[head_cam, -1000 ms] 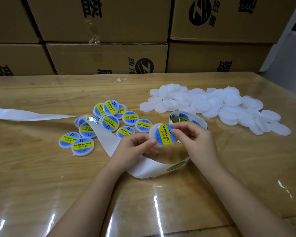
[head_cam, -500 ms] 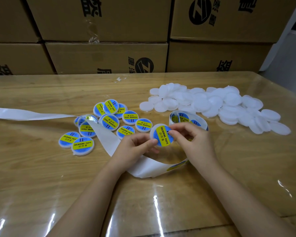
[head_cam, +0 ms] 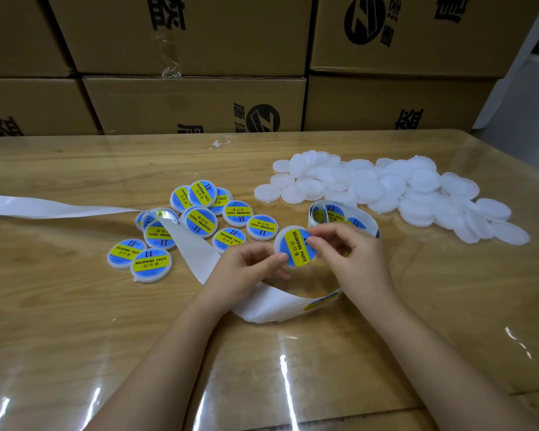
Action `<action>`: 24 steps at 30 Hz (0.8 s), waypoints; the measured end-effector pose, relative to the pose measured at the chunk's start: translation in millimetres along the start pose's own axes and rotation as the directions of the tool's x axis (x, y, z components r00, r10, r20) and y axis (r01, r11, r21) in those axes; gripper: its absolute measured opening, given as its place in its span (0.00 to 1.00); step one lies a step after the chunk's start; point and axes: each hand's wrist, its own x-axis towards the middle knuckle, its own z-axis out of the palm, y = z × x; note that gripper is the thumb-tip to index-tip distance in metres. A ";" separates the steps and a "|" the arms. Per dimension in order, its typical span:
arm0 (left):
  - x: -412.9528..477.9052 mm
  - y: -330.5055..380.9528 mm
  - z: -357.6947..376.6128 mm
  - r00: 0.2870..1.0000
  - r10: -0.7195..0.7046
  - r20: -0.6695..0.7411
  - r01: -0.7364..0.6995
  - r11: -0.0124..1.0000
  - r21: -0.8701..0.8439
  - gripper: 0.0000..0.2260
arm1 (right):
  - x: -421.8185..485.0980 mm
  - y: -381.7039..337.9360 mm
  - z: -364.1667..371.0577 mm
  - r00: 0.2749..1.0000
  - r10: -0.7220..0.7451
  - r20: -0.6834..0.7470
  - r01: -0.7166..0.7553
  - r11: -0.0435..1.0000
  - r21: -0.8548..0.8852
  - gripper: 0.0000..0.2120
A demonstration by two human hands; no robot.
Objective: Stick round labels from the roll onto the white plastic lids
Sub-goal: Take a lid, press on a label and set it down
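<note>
You are at the sticking step. Your left hand (head_cam: 246,269) and right hand (head_cam: 352,256) hold one white lid (head_cam: 278,244) between them, just above the counter (head_cam: 75,306), near the middle and in front of the label roll (head_cam: 333,213). The blue and yellow soldering paste label (head_cam: 296,248) already lies on its face.

Your left grip is closed on the lid's near-left rim, fingertips curled round it. Your right grip is a thumb-and-forefinger pinch at the right edge, the thumb lying on the label.

The label looks seated and roughly centred. The next move probably calls for a firm rub across the face so no edge lifts. Then set it with the labelled lids (head_cam: 199,220) on the left and pick a fresh one from the blank lids (head_cam: 386,188) at the far right.

The count:
- Lids in hand: one.
- Rolls: one, with its bare backing strip (head_cam: 59,208) trailing off to the left.
- Finished lids on the counter: twelve as I make it, with two half hidden by the strip.
- Blank lids: dozens, overlapping too much to count exactly.
- Cardboard cartons (head_cam: 193,104) stacked behind: six in part.
</note>
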 end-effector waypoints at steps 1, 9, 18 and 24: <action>0.0 0.1 0.0 1.000 -0.003 -0.001 0.003 1.000 0.000 0.07 | 0.0 0.1 0.0 1.000 0.000 0.000 0.000 1.000 -0.002 0.11; 0.5 -0.3 0.1 1.000 -0.010 0.001 0.010 1.000 -0.012 0.10 | 0.0 2.4 0.5 1.000 -0.014 -0.007 0.014 1.000 -0.027 0.12; 0.2 -0.3 0.2 1.000 -0.012 0.006 0.012 1.000 -0.012 0.09 | 0.0 4.9 1.8 0.999 -0.032 -0.013 0.031 0.998 -0.049 0.09; -0.1 0.4 0.4 1.000 -0.011 0.005 0.011 1.000 0.000 0.08 | -0.4 7.9 3.7 0.998 -0.054 -0.032 0.052 0.996 -0.074 0.08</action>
